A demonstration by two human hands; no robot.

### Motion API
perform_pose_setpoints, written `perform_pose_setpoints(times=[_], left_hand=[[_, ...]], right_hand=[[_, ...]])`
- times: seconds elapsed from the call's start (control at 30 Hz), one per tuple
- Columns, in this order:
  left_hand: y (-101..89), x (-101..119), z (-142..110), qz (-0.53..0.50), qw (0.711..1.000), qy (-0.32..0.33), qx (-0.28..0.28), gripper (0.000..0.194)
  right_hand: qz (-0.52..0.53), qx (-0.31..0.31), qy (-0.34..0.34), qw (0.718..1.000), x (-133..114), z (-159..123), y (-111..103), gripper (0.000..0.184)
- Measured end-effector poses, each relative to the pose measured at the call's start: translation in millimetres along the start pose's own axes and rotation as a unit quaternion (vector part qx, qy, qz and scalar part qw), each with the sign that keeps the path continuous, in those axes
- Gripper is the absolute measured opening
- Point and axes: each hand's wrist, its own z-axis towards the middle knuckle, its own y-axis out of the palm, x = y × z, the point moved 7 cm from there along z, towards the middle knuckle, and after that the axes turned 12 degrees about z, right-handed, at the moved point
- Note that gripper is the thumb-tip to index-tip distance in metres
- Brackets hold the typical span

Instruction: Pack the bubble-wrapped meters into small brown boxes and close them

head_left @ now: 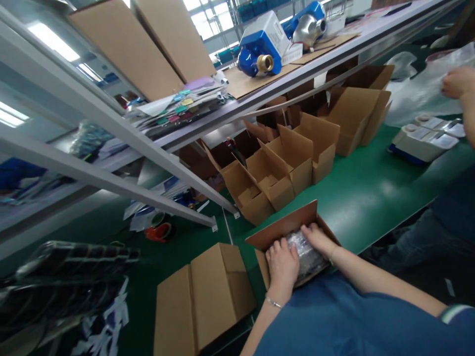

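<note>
Carton, open (263,269): one, flaps raised, at the near edge of the green tabletop (365,207). Contents: a clear plastic-wrapped package (306,254), seated inside between the walls.

Left hand (284,264): fingers slightly apart and bent, laid over the package's left part, not closed round it; bracelet at wrist.

Right hand (318,241): fingers bent against the package's far right corner; whether they grip cannot be told.

Closed cartons (213,296): two, side by side, left along the near edge.

Open cartons (282,199): a row, toward the tabletop's far edge, beneath a shelf.

Co-worker's hand (458,83): by a clear plastic bag (411,96), tabletop's right end.
</note>
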Motion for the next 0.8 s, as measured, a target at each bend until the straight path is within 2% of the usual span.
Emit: perform_pose_setpoints(times=[0.1,0.2,0.27,0.33,0.37,0.4,0.43,0.47,0.5,0.53,0.57,0.6,0.67,0.7,0.73,0.8], left_hand=[[4.8,0.3,4.3,0.005,1.000,-0.018,0.003,0.040],[8.2,3.1,0.4,-0.010,1.000,-0.023,0.006,0.037],[6.7,1.6,-12.8,-0.046,0.999,-0.002,0.017,0.037],[1.9,-2.7,-36.5,-0.117,0.990,0.067,0.028,0.039],[-2.9,-7.5,-51.5,-0.161,0.980,0.112,0.039,0.039],[-9.4,-16.9,-66.6,-0.201,0.967,0.141,0.063,0.037],[-16.7,-31.6,-79.5,-0.236,0.956,0.143,0.100,0.034],[-22.8,-50.8,-88.7,-0.267,0.946,0.113,0.143,0.031],[-25.4,-72.7,-93.6,-0.298,0.935,0.052,0.183,0.028],[-22.7,-93.9,-94.1,-0.338,0.919,-0.024,0.205,0.027],[-13.6,-109.6,-89.5,-0.391,0.894,-0.091,0.197,0.031],[0.3,-116.5,-79.6,-0.456,0.865,-0.131,0.162,0.038],[30.4,-108.3,-50.7,-0.570,0.809,-0.134,0.060,0.050],[42.1,-99.1,-36.0,-0.599,0.792,-0.116,0.020,0.053],[51.4,-89.6,-23.1,-0.612,0.785,-0.094,-0.010,0.054],[62.7,-76.3,-5.1,-0.610,0.789,-0.065,-0.034,0.056]], right_hand=[[0.010,-0.013,-0.011,1.000,1.4,11.0,-1.1,0.049],[0.005,-0.027,-0.048,0.998,-3.9,-12.6,-10.4,0.044],[-0.016,-0.078,-0.128,0.989,-14.5,-41.4,-21.7,0.039],[-0.041,-0.137,-0.232,0.962,-24.5,-70.1,-40.4,0.032],[-0.045,-0.133,-0.264,0.954,-25.7,-77.8,-55.8,0.030],[-0.040,-0.097,-0.273,0.956,-24.1,-77.9,-75.0,0.028],[-0.019,-0.039,-0.255,0.966,-18.9,-70.9,-95.9,0.028],[0.014,0.018,-0.221,0.975,-11.3,-59.0,-114.0,0.032],[0.051,0.051,-0.182,0.981,-2.8,-43.8,-125.0,0.040],[0.089,0.044,-0.147,0.984,4.9,-26.3,-126.1,0.051],[0.125,-0.006,-0.116,0.985,10.6,-8.4,-117.3,0.063],[0.151,-0.087,-0.090,0.981,14.3,6.9,-100.8,0.073],[0.154,-0.242,-0.044,0.957,19.7,24.7,-64.5,0.082],[0.137,-0.287,-0.027,0.948,22.3,29.1,-50.8,0.083],[0.115,-0.308,-0.016,0.944,24.7,32.2,-41.6,0.082],[0.073,-0.302,-0.017,0.950,26.8,36.3,-34.8,0.079]])
